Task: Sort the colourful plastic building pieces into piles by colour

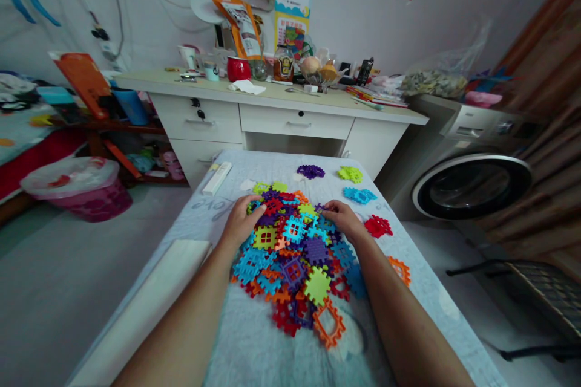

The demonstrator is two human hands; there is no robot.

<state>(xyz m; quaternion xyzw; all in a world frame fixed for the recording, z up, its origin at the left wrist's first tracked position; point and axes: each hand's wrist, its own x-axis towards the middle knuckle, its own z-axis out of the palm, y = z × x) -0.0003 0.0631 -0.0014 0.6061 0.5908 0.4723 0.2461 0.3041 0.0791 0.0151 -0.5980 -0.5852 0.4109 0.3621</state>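
A heap of flat, interlocking plastic tiles (295,254) in red, blue, green, purple and orange lies on a table under a pale blue cloth (254,344). My left hand (240,222) rests on the heap's left edge, fingers curled over a green tile. My right hand (342,217) sits on the heap's upper right edge, fingers bent onto purple tiles. Small sorted groups lie beyond: purple tiles (311,171), green tiles (350,174), blue tiles (359,195), red tiles (378,227). One orange tile (400,269) lies at the right.
A white remote (217,178) lies at the table's far left. A white board (149,302) leans along the left edge. Behind stand a cluttered white desk (272,103), a washing machine (472,184) at the right and a pink bin (75,186) at the left.
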